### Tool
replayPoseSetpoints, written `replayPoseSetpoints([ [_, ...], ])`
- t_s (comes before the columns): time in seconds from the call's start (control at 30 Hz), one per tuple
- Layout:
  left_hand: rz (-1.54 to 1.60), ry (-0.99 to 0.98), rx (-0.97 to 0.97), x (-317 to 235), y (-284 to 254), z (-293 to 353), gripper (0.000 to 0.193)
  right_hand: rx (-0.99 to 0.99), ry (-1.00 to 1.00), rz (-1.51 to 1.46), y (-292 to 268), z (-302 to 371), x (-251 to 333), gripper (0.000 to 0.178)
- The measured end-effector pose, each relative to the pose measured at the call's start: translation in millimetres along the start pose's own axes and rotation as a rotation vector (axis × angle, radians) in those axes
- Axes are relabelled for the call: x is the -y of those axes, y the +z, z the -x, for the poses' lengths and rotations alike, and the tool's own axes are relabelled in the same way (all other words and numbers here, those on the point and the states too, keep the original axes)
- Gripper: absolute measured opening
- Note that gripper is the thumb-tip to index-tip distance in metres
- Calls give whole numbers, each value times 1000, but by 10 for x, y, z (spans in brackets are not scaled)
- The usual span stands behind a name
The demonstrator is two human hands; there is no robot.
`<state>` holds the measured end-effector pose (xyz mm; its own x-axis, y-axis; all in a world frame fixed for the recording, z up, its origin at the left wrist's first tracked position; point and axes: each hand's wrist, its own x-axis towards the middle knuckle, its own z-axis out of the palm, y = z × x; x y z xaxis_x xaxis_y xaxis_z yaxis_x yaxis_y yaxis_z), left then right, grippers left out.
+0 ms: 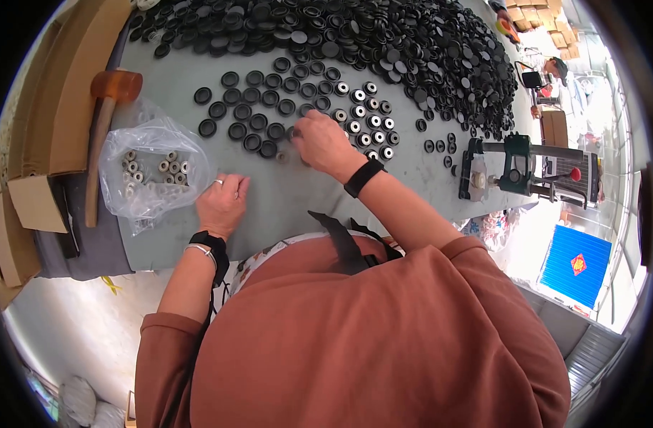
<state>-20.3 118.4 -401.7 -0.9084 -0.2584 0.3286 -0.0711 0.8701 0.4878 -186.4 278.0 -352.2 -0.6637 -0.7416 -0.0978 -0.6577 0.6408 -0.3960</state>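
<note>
Beside the right hand (322, 142), black caps (276, 131) flat, hollow sides upward.

Rust-brown top (355, 328), short sleeves (162, 349), wide hems (171, 322). Left hand (223, 207): silver ring (218, 181); pale bracelet (200, 249) beside black wristband (218, 257). Right-wrist band (363, 177), also black.

silver-centred caps (374, 121): about fifteen
spread hollow caps (237, 131): roughly two dozen
heaped black caps (330, 49): hundreds, overlapping
bagged metal pieces (184, 168): about a dozen
plastic bag (148, 133): one
mallet (101, 139): one
hand press (517, 167): one
black wristbands (364, 177): two
</note>
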Motion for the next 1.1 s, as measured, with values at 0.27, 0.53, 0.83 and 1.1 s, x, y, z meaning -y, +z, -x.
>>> replayPoseSetpoints([
  [0.27, -13, 26, -51, -19, -7, 3, 13, 242, -140, 274, -51, -219, 48, 9],
  [0.53, -37, 12, -30, -34, -13, 22, 12, 169, -155, 213, -8, -48, 156, 9],
  [0.83, -28, 3, -30, -52, -13, 3, 11, 142, -57, -27, 108, 173, 268, 16],
  [1.1, -31, -48, 29, -81, -35, 9, 9, -74, 6, -80, -230, -291, -348, 17],
])
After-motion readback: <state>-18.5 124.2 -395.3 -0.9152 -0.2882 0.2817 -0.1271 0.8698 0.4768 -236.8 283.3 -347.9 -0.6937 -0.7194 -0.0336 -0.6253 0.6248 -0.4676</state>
